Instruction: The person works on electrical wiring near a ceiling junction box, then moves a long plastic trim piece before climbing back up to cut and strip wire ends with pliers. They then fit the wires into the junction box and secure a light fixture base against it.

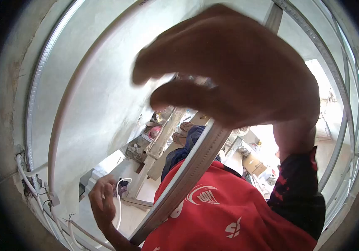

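My right hand is large and blurred in the upper middle, close to the camera. Its thumb and fingers stand apart with nothing visible between them. Lower left, my left hand has curled fingers beside a looped white cable; whether they grip it or something small is unclear. A perforated metal profile runs diagonally in front of my red shirt, its upper end passing behind my right hand.
A pale curved pipe and a metal channel run along the left wall. More metal framing is at the right. Far below are wooden planks, a cardboard box, a pink bucket and scattered debris.
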`<move>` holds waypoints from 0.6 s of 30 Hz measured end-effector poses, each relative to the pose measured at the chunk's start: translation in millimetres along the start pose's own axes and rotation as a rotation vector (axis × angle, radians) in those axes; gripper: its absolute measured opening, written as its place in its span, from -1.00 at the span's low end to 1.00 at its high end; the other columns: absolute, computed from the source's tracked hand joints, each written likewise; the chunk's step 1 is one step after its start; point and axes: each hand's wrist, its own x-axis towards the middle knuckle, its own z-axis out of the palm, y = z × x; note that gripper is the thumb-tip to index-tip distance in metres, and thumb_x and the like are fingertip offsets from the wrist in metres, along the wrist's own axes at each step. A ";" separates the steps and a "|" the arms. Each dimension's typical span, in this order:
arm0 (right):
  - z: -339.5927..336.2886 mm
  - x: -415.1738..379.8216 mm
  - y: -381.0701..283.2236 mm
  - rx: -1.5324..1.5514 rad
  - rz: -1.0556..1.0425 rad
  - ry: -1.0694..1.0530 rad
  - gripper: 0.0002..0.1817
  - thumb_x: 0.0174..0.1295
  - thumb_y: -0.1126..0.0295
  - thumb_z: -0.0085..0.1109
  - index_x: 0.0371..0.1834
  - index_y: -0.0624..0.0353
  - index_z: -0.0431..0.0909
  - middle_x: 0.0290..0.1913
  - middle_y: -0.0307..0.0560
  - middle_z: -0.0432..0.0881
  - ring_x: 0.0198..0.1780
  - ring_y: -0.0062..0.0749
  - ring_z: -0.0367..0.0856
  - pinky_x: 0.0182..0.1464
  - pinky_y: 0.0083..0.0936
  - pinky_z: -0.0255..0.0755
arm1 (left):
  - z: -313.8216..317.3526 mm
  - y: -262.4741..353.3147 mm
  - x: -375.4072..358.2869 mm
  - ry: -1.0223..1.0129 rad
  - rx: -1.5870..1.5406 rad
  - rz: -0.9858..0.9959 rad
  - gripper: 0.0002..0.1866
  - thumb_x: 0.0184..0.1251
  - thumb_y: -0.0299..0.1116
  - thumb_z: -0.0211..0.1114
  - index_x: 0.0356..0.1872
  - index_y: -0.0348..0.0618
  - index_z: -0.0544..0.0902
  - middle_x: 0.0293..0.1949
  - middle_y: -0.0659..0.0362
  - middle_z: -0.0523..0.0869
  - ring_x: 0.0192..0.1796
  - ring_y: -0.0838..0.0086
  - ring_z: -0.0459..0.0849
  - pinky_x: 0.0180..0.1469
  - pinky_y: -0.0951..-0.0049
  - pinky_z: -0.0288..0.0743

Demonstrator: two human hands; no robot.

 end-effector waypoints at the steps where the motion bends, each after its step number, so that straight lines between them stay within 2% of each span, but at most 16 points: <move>1: 1.5 -10.8 4.0 0.045 0.045 0.066 -0.60 0.42 0.09 0.26 0.09 0.18 0.65 -0.03 0.03 0.79 -0.01 -0.14 0.82 0.13 -0.27 0.70 | 8.9 12.1 -3.2 0.002 -0.097 0.097 -0.53 0.61 -0.07 0.09 -0.04 -0.38 0.70 -0.20 -0.06 0.80 -0.14 0.20 0.77 -0.04 0.19 0.63; 2: 3.0 -25.3 7.6 0.101 0.095 0.144 -0.58 0.42 0.07 0.26 0.11 0.18 0.65 -0.01 0.04 0.80 0.00 -0.13 0.83 0.13 -0.26 0.71 | 13.0 17.6 -4.1 -0.119 -0.167 0.179 -0.45 0.60 0.02 0.05 -0.06 -0.39 0.70 -0.19 -0.06 0.80 -0.13 0.18 0.77 -0.04 0.19 0.63; 3: 4.8 -40.1 12.6 0.129 0.151 0.238 -0.67 0.40 0.20 0.28 0.07 0.20 0.67 -0.12 0.01 0.78 -0.05 -0.24 0.80 0.07 -0.32 0.67 | 18.1 23.9 -4.0 -0.242 -0.236 0.258 -0.37 0.60 0.12 0.02 -0.08 -0.40 0.70 -0.19 -0.06 0.80 -0.13 0.17 0.78 -0.04 0.18 0.63; 4: 10.4 -55.3 17.9 0.161 0.210 0.329 -0.75 0.39 0.33 0.30 0.03 0.21 0.70 -0.23 -0.01 0.75 -0.09 -0.35 0.78 0.01 -0.39 0.63 | 22.4 42.4 -4.2 -0.310 -0.142 0.275 -0.23 0.57 0.28 -0.09 -0.06 -0.39 0.70 -0.16 -0.08 0.79 -0.11 0.11 0.78 -0.03 0.16 0.63; 5: 23.0 -63.5 23.2 0.172 0.213 0.334 -0.75 0.39 0.33 0.30 0.03 0.21 0.70 -0.23 -0.01 0.75 -0.09 -0.35 0.78 0.01 -0.39 0.63 | 25.1 43.7 -4.3 -0.313 -0.133 0.267 -0.23 0.57 0.28 -0.09 -0.06 -0.39 0.70 -0.16 -0.08 0.79 -0.11 0.11 0.78 -0.03 0.16 0.63; 7: 45.8 -77.1 31.6 0.099 0.540 0.392 -0.72 0.38 0.31 0.34 0.09 0.14 0.72 -0.17 -0.02 0.80 -0.12 -0.33 0.81 -0.05 -0.39 0.66 | 32.0 44.8 -3.3 -0.405 -0.079 0.269 -0.18 0.56 0.34 -0.16 -0.01 -0.36 0.69 -0.14 -0.10 0.78 -0.10 0.05 0.79 -0.02 0.16 0.64; 12: 60.1 -87.3 28.6 -0.090 0.526 0.393 -0.82 0.37 0.35 0.32 -0.03 0.11 0.78 -0.21 -0.06 0.79 -0.20 -0.32 0.79 -0.11 -0.42 0.64 | 36.3 53.8 -5.0 -0.461 -0.086 0.274 -0.12 0.52 0.44 -0.21 0.00 -0.29 0.69 -0.07 -0.11 0.77 -0.04 0.01 0.77 0.03 0.10 0.63; 14: 57.4 -87.5 33.9 -0.200 0.443 0.398 -0.83 0.39 0.37 0.30 -0.04 0.10 0.78 -0.20 -0.07 0.79 -0.21 -0.36 0.77 -0.16 -0.46 0.62 | 40.0 54.3 -4.1 -0.457 -0.158 0.386 -0.29 0.57 0.28 -0.08 -0.06 -0.27 0.70 -0.06 -0.08 0.77 -0.01 0.01 0.76 0.06 0.15 0.61; 15: 59.3 -90.7 36.6 -0.230 0.365 0.417 -0.82 0.39 0.38 0.29 -0.03 0.10 0.78 -0.19 -0.08 0.79 -0.20 -0.41 0.76 -0.18 -0.47 0.61 | 39.1 45.5 -2.4 -0.406 -0.160 0.355 -0.29 0.57 0.28 -0.08 -0.06 -0.27 0.70 -0.06 -0.08 0.77 -0.01 0.01 0.76 0.06 0.15 0.61; 17: 64.2 -98.6 39.4 -0.264 0.461 0.379 -0.80 0.42 0.38 0.24 0.00 0.13 0.77 -0.10 -0.11 0.78 -0.15 -0.46 0.74 -0.15 -0.52 0.63 | 31.5 16.5 -4.6 -0.358 0.088 0.416 -0.60 0.53 -0.07 0.17 -0.11 -0.27 0.70 -0.16 -0.05 0.75 -0.07 0.02 0.73 -0.01 0.15 0.59; 18: 66.7 -100.5 32.8 -0.048 0.643 0.435 -0.78 0.48 0.35 0.17 0.02 0.14 0.77 -0.03 -0.14 0.77 -0.13 -0.51 0.72 -0.09 -0.54 0.65 | 25.9 15.1 -4.1 -0.238 0.137 0.343 -0.74 0.45 -0.25 0.23 -0.13 -0.27 0.69 -0.21 -0.04 0.74 -0.13 0.03 0.72 -0.06 0.13 0.58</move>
